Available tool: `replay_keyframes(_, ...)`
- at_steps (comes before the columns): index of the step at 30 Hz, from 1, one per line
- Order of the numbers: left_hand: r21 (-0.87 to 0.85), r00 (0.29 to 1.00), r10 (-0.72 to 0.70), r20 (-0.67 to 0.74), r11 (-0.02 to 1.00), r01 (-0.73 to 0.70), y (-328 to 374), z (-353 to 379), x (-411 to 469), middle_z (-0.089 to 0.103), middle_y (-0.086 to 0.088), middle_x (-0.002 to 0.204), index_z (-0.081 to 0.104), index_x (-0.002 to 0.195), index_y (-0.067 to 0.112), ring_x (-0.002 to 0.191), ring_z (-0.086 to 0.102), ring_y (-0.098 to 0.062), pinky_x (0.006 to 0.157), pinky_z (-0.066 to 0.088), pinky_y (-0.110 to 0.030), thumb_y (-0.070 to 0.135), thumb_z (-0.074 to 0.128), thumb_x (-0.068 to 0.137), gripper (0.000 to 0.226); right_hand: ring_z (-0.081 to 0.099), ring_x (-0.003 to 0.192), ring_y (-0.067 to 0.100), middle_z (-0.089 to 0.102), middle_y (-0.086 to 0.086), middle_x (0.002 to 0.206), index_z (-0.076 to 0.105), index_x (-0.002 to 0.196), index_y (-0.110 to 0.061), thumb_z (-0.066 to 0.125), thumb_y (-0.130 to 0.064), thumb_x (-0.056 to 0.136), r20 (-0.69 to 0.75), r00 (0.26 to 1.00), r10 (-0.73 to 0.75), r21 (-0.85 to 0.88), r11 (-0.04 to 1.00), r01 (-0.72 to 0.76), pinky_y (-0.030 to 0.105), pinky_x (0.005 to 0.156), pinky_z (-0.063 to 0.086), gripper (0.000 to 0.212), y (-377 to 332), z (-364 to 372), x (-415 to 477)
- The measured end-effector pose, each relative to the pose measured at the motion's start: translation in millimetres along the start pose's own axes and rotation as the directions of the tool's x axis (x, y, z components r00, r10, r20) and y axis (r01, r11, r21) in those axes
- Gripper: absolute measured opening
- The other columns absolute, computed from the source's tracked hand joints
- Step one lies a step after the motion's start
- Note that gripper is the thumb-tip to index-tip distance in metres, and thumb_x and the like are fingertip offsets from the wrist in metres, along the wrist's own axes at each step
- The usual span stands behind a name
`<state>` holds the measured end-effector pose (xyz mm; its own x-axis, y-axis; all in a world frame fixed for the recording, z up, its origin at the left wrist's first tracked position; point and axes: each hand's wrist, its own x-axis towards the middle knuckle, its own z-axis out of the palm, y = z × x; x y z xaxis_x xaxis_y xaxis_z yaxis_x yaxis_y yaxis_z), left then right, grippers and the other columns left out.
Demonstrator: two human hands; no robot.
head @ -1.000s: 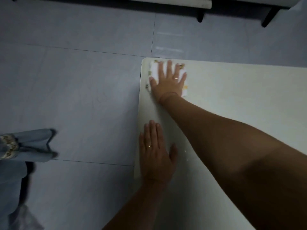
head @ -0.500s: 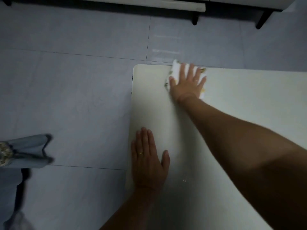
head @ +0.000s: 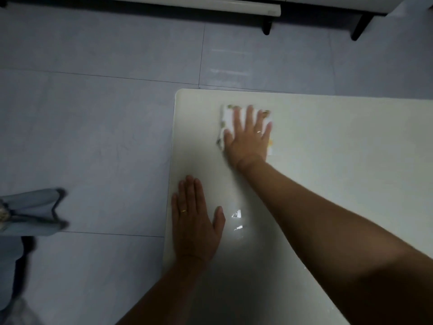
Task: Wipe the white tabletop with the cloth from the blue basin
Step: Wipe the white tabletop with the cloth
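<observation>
A white cloth [head: 225, 118] with small yellow-green prints lies flat on the white tabletop [head: 339, 146], a little in from its far left corner. My right hand [head: 248, 137] presses down on the cloth with fingers spread, covering most of it. My left hand [head: 195, 219] rests flat, palm down, on the table beside its left edge, holding nothing. The blue basin is not in view.
Grey floor tiles [head: 93, 137] lie left of and beyond the table. The table's left edge [head: 169, 184] runs right beside my left hand. Dark furniture legs [head: 267, 28] stand at the far side. Light blue fabric [head: 30, 212] shows at the left.
My right hand has slid the cloth from the table's far left corner to the right, then back toward me, away from the far edge. My left hand stays flat.
</observation>
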<state>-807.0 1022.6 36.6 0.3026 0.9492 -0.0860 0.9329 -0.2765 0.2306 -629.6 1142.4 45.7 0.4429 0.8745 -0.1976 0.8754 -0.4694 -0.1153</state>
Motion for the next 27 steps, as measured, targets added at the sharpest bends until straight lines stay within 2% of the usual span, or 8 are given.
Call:
replay_keyframes(4, -0.012, 1.0, 0.009, -0.005, 1.0, -0.009, -1, -1, 0, 0.015, -0.016, 0.158, 0.016, 0.15, 0.003, 0.147, 0.009, -0.029, 0.119, 0.015, -0.045, 0.046, 0.035, 0.091, 0.076, -0.008, 0.147, 0.025, -0.007, 0.001, 0.16, 0.001, 0.151, -0.03, 0.022, -0.042, 0.099, 0.035, 0.945, -0.324, -0.091, 0.941, 0.326, 0.046, 0.117, -0.007, 0.058, 49, -8, -12)
replay_keyframes(9, -0.007, 1.0, 0.007, -0.011, 1.0, -0.007, 0, 0, 0, 0.016, -0.017, 0.158, 0.017, 0.15, 0.002, 0.147, 0.01, -0.029, 0.119, 0.014, -0.045, 0.045, 0.033, 0.09, 0.076, -0.008, 0.146, 0.026, -0.007, 0.003, 0.16, -0.001, 0.151, -0.028, 0.02, -0.039, 0.099, -0.016, 0.977, 0.213, 0.051, 0.976, -0.212, 0.048, 0.118, -0.006, 0.057, 87, -13, -10)
replay_keyframes(11, 0.008, 1.0, 0.008, -0.007, 1.0, -0.008, 0, 0, 0, 0.016, -0.018, 0.158, 0.017, 0.149, 0.001, 0.147, 0.011, -0.031, 0.119, 0.013, -0.045, 0.045, 0.033, 0.09, 0.076, -0.009, 0.146, 0.031, -0.008, 0.006, 0.16, -0.003, 0.15, -0.025, 0.021, -0.04, 0.098, -0.013, 0.97, 0.244, 0.055, 0.968, -0.243, 0.052, 0.116, -0.007, 0.06, 51, -2, -25)
replay_keyframes(15, 0.007, 1.0, 0.007, 0.011, 1.0, -0.007, 3, -6, 0, 0.016, -0.02, 0.157, 0.017, 0.149, 0.0, 0.146, 0.013, -0.033, 0.119, 0.016, -0.047, 0.045, 0.03, 0.092, 0.074, -0.008, 0.146, 0.029, -0.007, 0.005, 0.16, 0.0, 0.151, -0.026, 0.022, -0.041, 0.098, 0.038, 0.969, -0.245, -0.054, 0.968, 0.247, 0.049, 0.116, -0.01, 0.059, 26, 11, -69)
replay_keyframes(17, -0.01, 1.0, 0.003, 0.0, 1.0, -0.003, 5, -11, -3, 0.019, -0.02, 0.156, 0.019, 0.148, -0.001, 0.146, 0.015, -0.033, 0.118, 0.019, -0.048, 0.043, 0.032, 0.092, 0.073, -0.007, 0.147, 0.026, -0.005, 0.003, 0.16, 0.0, 0.15, -0.028, 0.024, -0.04, 0.099, 0.035, 0.94, -0.338, -0.09, 0.936, 0.34, 0.046, 0.117, -0.007, 0.058, 60, 5, -68)
replay_keyframes(21, -0.045, 0.999, 0.019, -0.039, 0.999, -0.021, 8, -12, -33, 0.018, -0.017, 0.157, 0.017, 0.149, 0.001, 0.146, 0.014, -0.029, 0.118, 0.018, -0.045, 0.042, 0.038, 0.094, 0.072, -0.009, 0.147, 0.022, -0.008, 0.001, 0.16, -0.001, 0.151, -0.029, 0.022, -0.039, 0.099, 0.004, 0.999, 0.041, 0.016, 0.999, -0.041, 0.045, 0.118, -0.007, 0.057, 107, -4, -64)
replay_keyframes(24, -0.09, 0.994, 0.103, -0.017, 0.99, -0.105, 13, -2, -77, 0.02, -0.015, 0.157, 0.021, 0.148, 0.001, 0.146, 0.016, -0.028, 0.118, 0.02, -0.045, 0.041, 0.041, 0.093, 0.072, -0.011, 0.146, 0.027, -0.01, 0.004, 0.16, -0.004, 0.15, -0.027, 0.021, -0.041, 0.098, 0.002, 0.957, 0.289, 0.108, 0.952, -0.288, 0.05, 0.117, -0.008, 0.06, 67, 7, -84)
replay_keyframes(27, -0.089, 0.99, 0.141, 0.032, 0.986, -0.137, 15, 6, -99, 0.022, -0.015, 0.157, 0.025, 0.147, 0.001, 0.146, 0.017, -0.029, 0.116, 0.022, -0.046, 0.043, 0.041, 0.092, 0.071, -0.01, 0.146, 0.03, -0.008, 0.005, 0.16, -0.004, 0.15, -0.026, 0.019, -0.045, 0.096, 0.007, 1.0, 0.014, 0.04, 0.999, -0.015, 0.05, 0.115, -0.013, 0.062, 29, 23, -124)
